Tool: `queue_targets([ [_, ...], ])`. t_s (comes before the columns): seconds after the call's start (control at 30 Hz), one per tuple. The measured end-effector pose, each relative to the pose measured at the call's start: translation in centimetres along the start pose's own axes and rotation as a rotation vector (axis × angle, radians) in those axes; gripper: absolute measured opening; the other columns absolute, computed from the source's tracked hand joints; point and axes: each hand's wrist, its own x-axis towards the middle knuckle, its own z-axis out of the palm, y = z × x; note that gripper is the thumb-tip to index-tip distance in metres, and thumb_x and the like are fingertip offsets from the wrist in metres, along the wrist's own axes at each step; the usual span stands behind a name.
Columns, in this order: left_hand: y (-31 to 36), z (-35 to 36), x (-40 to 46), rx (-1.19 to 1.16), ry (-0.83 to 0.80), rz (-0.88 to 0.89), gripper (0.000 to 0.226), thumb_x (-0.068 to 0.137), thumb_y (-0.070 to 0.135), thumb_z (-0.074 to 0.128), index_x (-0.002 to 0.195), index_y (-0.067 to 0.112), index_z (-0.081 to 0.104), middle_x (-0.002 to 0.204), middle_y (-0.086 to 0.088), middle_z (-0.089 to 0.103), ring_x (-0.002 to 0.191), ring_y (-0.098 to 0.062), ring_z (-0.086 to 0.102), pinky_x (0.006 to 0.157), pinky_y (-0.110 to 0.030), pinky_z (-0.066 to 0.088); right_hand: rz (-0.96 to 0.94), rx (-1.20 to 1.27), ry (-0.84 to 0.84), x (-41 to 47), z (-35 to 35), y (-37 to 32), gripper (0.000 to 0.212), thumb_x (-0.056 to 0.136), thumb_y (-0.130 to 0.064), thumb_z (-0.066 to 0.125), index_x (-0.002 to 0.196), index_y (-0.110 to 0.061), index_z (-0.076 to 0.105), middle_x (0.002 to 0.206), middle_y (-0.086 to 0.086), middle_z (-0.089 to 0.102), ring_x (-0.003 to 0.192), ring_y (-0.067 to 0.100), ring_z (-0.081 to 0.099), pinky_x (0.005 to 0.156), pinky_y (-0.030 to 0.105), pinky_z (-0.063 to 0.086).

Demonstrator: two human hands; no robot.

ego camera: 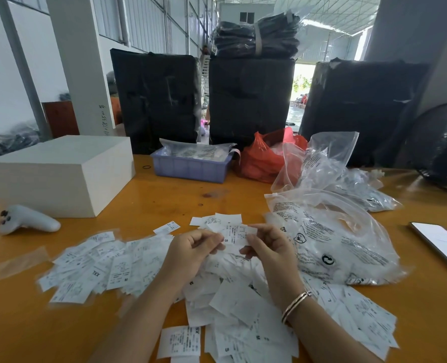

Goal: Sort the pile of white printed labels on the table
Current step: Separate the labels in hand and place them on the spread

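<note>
A wide pile of white printed labels (117,265) covers the near half of the wooden table (164,203), with size letters such as S, M and XXL showing. Both hands hover above the pile's middle. My left hand (191,248) and my right hand (266,246) pinch the same white label marked S (234,235) between their fingertips, one at each end. A few separate labels (217,220) lie just beyond the hands. My right wrist wears a bracelet.
A white box (60,176) and a white controller (26,220) sit at left. A purple tray (191,166), a red bag (264,158) and clear plastic bags (335,231) lie behind and right. A phone (442,243) rests far right, a fan (445,148) behind it.
</note>
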Motion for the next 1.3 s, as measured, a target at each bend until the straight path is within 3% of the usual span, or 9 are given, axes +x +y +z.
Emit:
queue_targets([
  [0.23, -0.13, 0.02, 0.02, -0.032, -0.012, -0.006, 0.031, 0.068, 0.052, 0.062, 0.077, 0.025, 0.072, 0.075, 0.008, 0.075, 0.067, -0.003, 0.067, 0.063, -0.012, 0.051, 0.006, 0.066, 0.058, 0.28, -0.22, -0.09, 0.016, 0.087, 0.003, 0.059, 0.087, -0.011, 0.066, 0.069, -0.002, 0.065, 0.062, 0.019, 0.066, 0.058, 0.022, 0.053],
  [0.47, -0.23, 0.03, 0.07, -0.002, 0.001, -0.015, 0.026, 0.070, 0.051, 0.061, 0.073, 0.027, 0.071, 0.072, 0.010, 0.074, 0.066, -0.002, 0.066, 0.061, -0.012, 0.051, 0.008, 0.011, -0.051, 0.02, -0.13, 0.37, 0.017, 0.086, 0.004, 0.060, 0.091, -0.011, 0.066, 0.063, -0.005, 0.062, 0.060, 0.021, 0.065, 0.058, 0.024, 0.053],
  [0.63, -0.41, -0.18, 0.09, 0.053, 0.008, -0.002, 0.025, 0.074, 0.050, 0.060, 0.068, 0.027, 0.070, 0.067, 0.007, 0.070, 0.060, -0.013, 0.058, 0.059, -0.022, 0.048, 0.013, -0.095, -0.140, -0.05, -0.33, 0.42, 0.016, 0.088, 0.007, 0.056, 0.089, -0.007, 0.064, 0.063, -0.002, 0.062, 0.058, 0.016, 0.062, 0.056, 0.022, 0.051],
  [0.8, -0.02, -0.05, -0.03, 0.085, -0.030, -0.027, 0.012, 0.077, 0.041, 0.066, 0.077, 0.029, 0.070, 0.065, 0.016, 0.069, 0.062, 0.003, 0.063, 0.058, -0.007, 0.046, 0.061, -0.303, -0.234, -0.05, -0.68, 0.06, 0.017, 0.090, 0.000, 0.055, 0.086, -0.013, 0.066, 0.062, -0.003, 0.060, 0.055, 0.009, 0.055, 0.054, 0.020, 0.047],
  [0.87, -0.08, 0.01, -0.04, 0.100, -0.036, -0.043, 0.004, 0.082, 0.031, 0.070, 0.077, 0.030, 0.069, 0.066, 0.015, 0.070, 0.063, 0.003, 0.063, 0.057, -0.007, 0.046, 0.095, -0.319, -0.253, -0.10, -0.70, -0.14, 0.022, 0.090, 0.004, 0.052, 0.085, -0.012, 0.066, 0.060, -0.005, 0.058, 0.051, 0.006, 0.051, 0.050, 0.018, 0.043],
  [1.03, -0.03, 0.14, -0.17, 0.101, -0.071, -0.053, 0.010, 0.081, 0.021, 0.073, 0.079, 0.030, 0.071, 0.073, 0.018, 0.071, 0.070, 0.001, 0.065, 0.060, -0.009, 0.048, 0.150, -0.373, -0.303, -0.36, -0.54, -0.46, 0.026, 0.088, 0.007, 0.047, 0.084, -0.010, 0.066, 0.049, -0.011, 0.052, 0.041, 0.001, 0.041, 0.041, 0.013, 0.033],
  [1.2, -0.30, 0.30, -0.22, 0.199, -0.046, -0.042, 0.007, 0.078, 0.031, 0.075, 0.080, 0.031, 0.069, 0.076, 0.022, 0.070, 0.077, 0.006, 0.065, 0.061, -0.006, 0.047, 0.172, -0.330, -0.290, -0.46, -0.25, -0.31, 0.018, 0.095, -0.008, 0.051, 0.083, -0.007, 0.065, 0.054, -0.005, 0.043, 0.042, 0.005, 0.035, 0.041, 0.017, 0.029],
  [1.3, -0.32, 0.30, -0.30, 0.269, -0.067, -0.026, 0.009, 0.075, 0.038, 0.075, 0.075, 0.032, 0.068, 0.073, 0.023, 0.070, 0.076, 0.007, 0.064, 0.061, -0.005, 0.045, 0.099, -0.489, -0.293, -0.37, -0.18, -0.09, 0.023, 0.094, -0.010, 0.051, 0.075, -0.017, 0.063, 0.053, -0.013, 0.047, 0.046, 0.001, 0.038, 0.046, 0.017, 0.030],
])
